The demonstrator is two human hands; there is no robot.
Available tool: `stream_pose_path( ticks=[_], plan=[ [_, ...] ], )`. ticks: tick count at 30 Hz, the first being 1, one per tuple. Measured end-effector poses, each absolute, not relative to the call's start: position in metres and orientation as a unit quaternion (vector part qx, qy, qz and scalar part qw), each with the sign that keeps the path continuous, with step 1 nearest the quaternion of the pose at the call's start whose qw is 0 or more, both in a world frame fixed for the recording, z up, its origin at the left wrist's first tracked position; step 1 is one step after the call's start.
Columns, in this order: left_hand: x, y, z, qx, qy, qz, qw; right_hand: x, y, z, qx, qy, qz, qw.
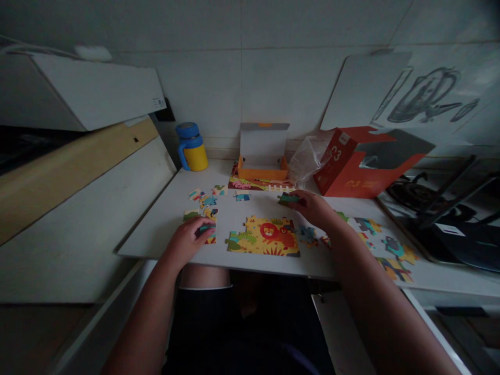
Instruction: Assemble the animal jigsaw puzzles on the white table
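Observation:
In the head view, a partly assembled jigsaw puzzle (269, 234) with red lions on yellow lies flat near the table's front edge. My right hand (313, 207) is beyond its right corner, fingers closed on a dark green puzzle piece (288, 198). To the left of the puzzle, my left hand (191, 235) pinches a teal-and-dark jigsaw piece (206, 228) between thumb and fingers. More pieces lie partly under this hand. Behind it are several loose pieces (209, 201), and a blue-and-white piece (242, 196) lies by itself farther right.
An open orange box (262, 174) stands on a printed sheet (239, 184) at the back. Nearby are a blue-and-yellow mug (194, 153), a clear plastic bag (308, 159) and a red box (347, 172). More puzzle pieces (392, 247) lie right of my forearm, beside a black stove (441, 229).

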State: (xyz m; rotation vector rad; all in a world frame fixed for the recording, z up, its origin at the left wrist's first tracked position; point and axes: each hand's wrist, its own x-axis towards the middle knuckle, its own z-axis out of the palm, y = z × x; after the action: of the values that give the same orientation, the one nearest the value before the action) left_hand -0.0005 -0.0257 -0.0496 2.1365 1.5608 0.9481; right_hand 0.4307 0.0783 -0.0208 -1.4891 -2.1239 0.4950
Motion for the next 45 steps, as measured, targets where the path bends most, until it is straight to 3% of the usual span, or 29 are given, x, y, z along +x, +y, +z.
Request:
stream_pose_path(
  ticks=[4, 10, 26, 36, 45],
  plan=[
    [0.002, -0.028, -0.049, 0.745, 0.547, 0.337, 0.18, 0.4, 0.056, -0.005, -0.511, -0.744, 0.298, 0.31],
    [0.003, -0.028, -0.047, 0.756, 0.53, 0.344, 0.171, 0.326, 0.003, 0.002, -0.494, -0.732, 0.391, 0.259],
    [-0.008, -0.029, -0.048, 0.696, 0.555, 0.378, 0.255, 0.25, -0.016, -0.02, -0.492, -0.799, 0.267, 0.221],
    [-0.006, -0.029, -0.043, 0.72, 0.532, 0.334, 0.295, 0.255, -0.02, -0.038, -0.461, -0.782, 0.293, 0.301],
    [-0.004, -0.031, -0.042, 0.712, 0.546, 0.341, 0.281, 0.245, -0.024, -0.034, -0.493, -0.807, 0.227, 0.234]
  ],
)
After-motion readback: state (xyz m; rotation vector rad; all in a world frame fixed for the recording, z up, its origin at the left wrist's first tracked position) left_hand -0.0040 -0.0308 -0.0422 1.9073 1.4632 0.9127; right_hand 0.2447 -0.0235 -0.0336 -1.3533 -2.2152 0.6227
